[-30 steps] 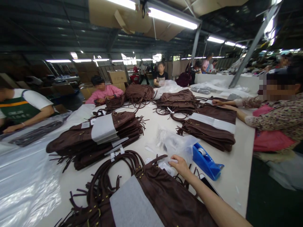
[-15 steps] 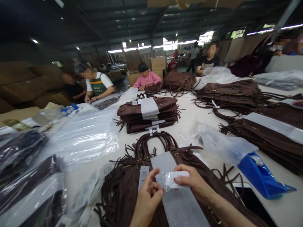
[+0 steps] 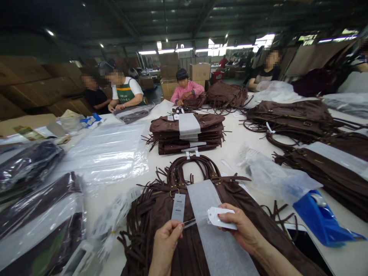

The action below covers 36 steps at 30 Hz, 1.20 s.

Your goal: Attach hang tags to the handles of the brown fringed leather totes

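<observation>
Over a dark brown fringed handbag (image 3: 152, 230), my right hand (image 3: 243, 228) grips a white hang tag (image 3: 214, 215) between thumb and fingers. Thin clear string (image 3: 189, 222) runs from the tag to my left hand (image 3: 165, 243), where thumb and forefinger pinch it. Beneath both hands the handbag lies flat, its handles (image 3: 211, 165) pointing away from me. A pale paper strip (image 3: 202, 191) crosses its middle. Just beyond my left fingertips, a grey printed tag (image 3: 178, 207) rests on the bag.
Ahead sits a stack of brown bags (image 3: 163, 128). Clear plastic sleeves (image 3: 115, 153) and bagged goods (image 3: 43, 230) lie left, with a bundle of tags (image 3: 115, 214). To the right are a blue tape dispenser (image 3: 319, 222), a phone (image 3: 307, 245) and more bags (image 3: 330, 168). Several people work across the table.
My hands have moved apart, the left drawing back toward me and to the left. String now stretches between them, and the tag faces up more plainly. The view has shifted slightly.
</observation>
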Each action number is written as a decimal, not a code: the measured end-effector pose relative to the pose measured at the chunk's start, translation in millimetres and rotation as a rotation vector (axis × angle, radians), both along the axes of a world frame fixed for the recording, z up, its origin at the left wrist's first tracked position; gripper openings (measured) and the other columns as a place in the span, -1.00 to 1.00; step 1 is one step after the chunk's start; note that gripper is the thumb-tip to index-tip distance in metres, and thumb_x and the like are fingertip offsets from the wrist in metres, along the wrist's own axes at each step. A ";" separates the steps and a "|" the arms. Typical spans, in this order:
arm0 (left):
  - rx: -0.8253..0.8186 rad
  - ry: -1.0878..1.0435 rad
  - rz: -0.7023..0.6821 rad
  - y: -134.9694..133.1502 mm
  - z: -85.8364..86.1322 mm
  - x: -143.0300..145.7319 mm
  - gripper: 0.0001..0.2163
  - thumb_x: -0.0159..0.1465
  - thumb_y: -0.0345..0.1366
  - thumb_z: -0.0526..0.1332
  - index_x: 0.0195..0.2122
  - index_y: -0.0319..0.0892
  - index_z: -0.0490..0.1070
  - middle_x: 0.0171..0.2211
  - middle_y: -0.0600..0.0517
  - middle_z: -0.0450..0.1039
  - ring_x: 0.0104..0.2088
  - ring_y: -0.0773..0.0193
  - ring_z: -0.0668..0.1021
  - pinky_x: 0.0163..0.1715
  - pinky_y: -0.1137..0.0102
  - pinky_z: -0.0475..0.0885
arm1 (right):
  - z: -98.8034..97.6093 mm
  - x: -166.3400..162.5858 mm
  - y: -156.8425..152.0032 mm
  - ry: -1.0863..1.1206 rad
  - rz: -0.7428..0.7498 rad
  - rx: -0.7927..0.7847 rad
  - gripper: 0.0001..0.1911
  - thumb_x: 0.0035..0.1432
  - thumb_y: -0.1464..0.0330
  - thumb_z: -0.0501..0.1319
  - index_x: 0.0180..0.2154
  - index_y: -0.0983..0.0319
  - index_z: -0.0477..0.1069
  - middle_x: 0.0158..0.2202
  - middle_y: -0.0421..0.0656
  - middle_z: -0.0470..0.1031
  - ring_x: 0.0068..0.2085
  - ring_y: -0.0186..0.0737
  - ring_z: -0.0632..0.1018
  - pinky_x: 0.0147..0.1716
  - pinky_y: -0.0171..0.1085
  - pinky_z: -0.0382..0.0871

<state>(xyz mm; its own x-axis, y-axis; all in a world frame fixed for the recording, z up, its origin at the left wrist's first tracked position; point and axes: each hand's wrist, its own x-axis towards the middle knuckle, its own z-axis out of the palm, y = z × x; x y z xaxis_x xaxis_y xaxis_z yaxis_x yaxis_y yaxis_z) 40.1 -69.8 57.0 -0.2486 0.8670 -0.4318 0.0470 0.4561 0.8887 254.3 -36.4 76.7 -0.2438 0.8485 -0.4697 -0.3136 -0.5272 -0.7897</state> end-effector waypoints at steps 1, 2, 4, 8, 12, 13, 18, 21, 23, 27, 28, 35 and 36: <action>-0.006 -0.002 0.001 0.6 0.4 -2.4 -0.72 -0.06 -0.08 0.18 -0.57 -0.23 0.36 -0.73 0.18 0.21 -0.72 0.50 0.11 -0.68 0.51 0.00 | -1.2 -0.2 -1.1 -0.006 -0.001 -0.009 -0.85 -0.23 0.39 0.24 -0.49 0.27 0.35 -0.56 -0.23 0.42 -0.55 -0.37 0.36 -0.54 -0.39 0.14; -0.004 0.012 -0.008 1.2 1.1 -4.8 -0.73 -0.04 -0.08 0.17 -0.56 -0.23 0.35 -0.73 0.18 0.20 -0.72 0.49 0.12 -0.67 0.51 0.01 | -2.6 -0.3 -2.0 -0.010 -0.004 -0.017 -0.85 -0.23 0.39 0.24 -0.49 0.27 0.35 -0.56 -0.24 0.42 -0.55 -0.38 0.36 -0.54 -0.39 0.14; 0.025 0.101 -0.069 1.7 2.7 -9.8 -0.77 0.01 -0.12 0.14 -0.57 -0.21 0.33 -0.71 0.17 0.20 -0.68 0.45 0.21 -0.63 0.50 0.11 | -5.9 0.5 -3.3 -0.025 -0.009 -0.017 -0.85 -0.22 0.39 0.24 -0.48 0.27 0.35 -0.54 -0.24 0.42 -0.54 -0.38 0.37 -0.52 -0.39 0.15; 0.110 0.544 -0.289 -1.4 4.6 -16.5 -0.81 0.15 -0.23 0.01 -0.51 -0.16 0.32 -0.54 0.09 0.37 -0.47 0.32 0.42 -0.42 0.46 0.24 | -12.4 6.5 -4.7 -0.266 0.068 0.061 -0.87 -0.19 0.33 0.21 -0.52 0.25 0.32 -0.59 -0.24 0.39 -0.53 -0.29 0.39 -0.50 -0.32 0.20; 0.183 0.990 -0.504 -2.8 7.8 -12.9 -0.80 0.22 -0.33 -0.08 -0.44 -0.12 0.30 -0.45 0.05 0.42 -0.44 0.30 0.47 -0.44 0.44 0.23 | -1.7 3.6 -7.7 -0.831 0.155 0.488 -0.68 -0.23 0.37 0.25 -0.29 0.16 0.42 -0.21 -0.10 0.46 -0.11 0.01 0.39 -0.10 -0.07 0.19; 0.219 1.050 -0.561 -1.5 9.7 -10.7 -0.80 0.22 -0.34 -0.08 -0.44 -0.12 0.30 -0.45 0.05 0.42 -0.45 0.29 0.47 -0.45 0.43 0.23 | 4.0 -1.7 -8.0 -0.899 0.176 0.626 -0.61 -0.19 0.38 0.24 -0.20 0.13 0.41 -0.09 -0.09 0.41 0.00 0.02 0.32 0.00 -0.04 0.10; 0.372 1.138 -0.707 13.1 22.9 -5.3 -0.79 0.22 -0.42 -0.09 -0.40 -0.14 0.31 -0.46 0.04 0.42 -0.46 0.27 0.47 -0.47 0.41 0.23 | 20.8 -49.8 4.3 -0.732 0.458 0.860 -0.44 -0.08 0.50 0.07 0.03 0.16 0.21 0.04 -0.10 0.30 0.05 -0.12 0.29 0.04 -0.12 0.11; 0.357 1.080 -0.702 24.0 29.8 -12.8 -0.80 0.22 -0.40 -0.09 -0.37 -0.14 0.31 -0.43 0.03 0.42 -0.43 0.27 0.46 -0.45 0.41 0.24 | 11.2 -73.6 21.2 -0.639 0.571 0.735 -0.55 -0.06 0.47 0.08 -0.05 0.19 0.27 -0.22 -0.15 0.46 -0.21 -0.21 0.45 -0.19 -0.26 0.28; 0.297 0.959 -0.669 32.4 32.8 -21.1 -0.81 0.21 -0.37 -0.07 -0.39 -0.15 0.31 -0.42 0.04 0.40 -0.41 0.29 0.46 -0.41 0.43 0.24 | 1.5 -81.9 32.0 -0.618 0.612 0.691 -0.80 0.02 0.38 0.07 -0.28 0.23 0.38 -0.48 -0.25 0.42 -0.43 -0.32 0.41 -0.43 -0.38 0.24; 0.163 0.639 -0.633 55.9 30.5 -39.6 -0.88 0.14 -0.32 0.04 -0.46 -0.16 0.34 -0.50 0.11 0.39 -0.43 0.35 0.44 -0.43 0.48 0.25 | -12.3 -88.1 48.6 -0.675 0.562 0.638 -0.71 0.08 0.27 0.04 -0.57 0.28 0.34 -0.66 -0.31 0.22 -0.56 -0.41 0.28 -0.57 -0.43 0.08; 0.142 0.595 -0.635 63.4 27.4 -44.1 -0.92 0.10 -0.33 0.08 -0.44 -0.16 0.35 -0.51 0.13 0.39 -0.45 0.37 0.43 -0.45 0.50 0.25 | -14.0 -89.0 52.1 -0.696 0.537 0.624 -0.71 0.08 0.27 0.04 -0.56 0.28 0.35 -0.65 -0.31 0.22 -0.55 -0.40 0.29 -0.56 -0.43 0.09; -0.035 0.684 -0.380 121.0 -13.1 -62.9 -0.88 0.05 -0.42 0.10 -0.37 -0.25 0.34 -0.34 -0.05 0.38 -0.28 0.23 0.42 -0.25 0.33 0.25 | -20.3 -99.0 75.0 -0.864 0.449 0.615 -0.68 0.13 0.25 -0.03 -0.50 0.26 0.34 -0.55 -0.23 0.37 -0.45 -0.32 0.40 -0.47 -0.41 0.16; -0.069 0.679 -0.366 127.8 -18.3 -62.6 -0.91 0.05 -0.37 0.13 -0.41 -0.25 0.34 -0.39 -0.03 0.37 -0.31 0.22 0.42 -0.28 0.30 0.26 | -21.4 -101.0 77.4 -0.888 0.447 0.616 -0.68 0.14 0.25 -0.04 -0.51 0.26 0.33 -0.56 -0.23 0.37 -0.46 -0.32 0.40 -0.47 -0.41 0.16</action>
<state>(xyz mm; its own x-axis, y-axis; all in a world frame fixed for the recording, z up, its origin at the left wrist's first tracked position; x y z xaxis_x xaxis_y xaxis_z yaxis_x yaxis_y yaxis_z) -22.4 58.0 38.7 -0.1809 0.9217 -0.3431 0.7297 0.3597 0.5816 153.4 41.0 55.3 -0.3709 0.9140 -0.1643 0.5937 0.0973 -0.7988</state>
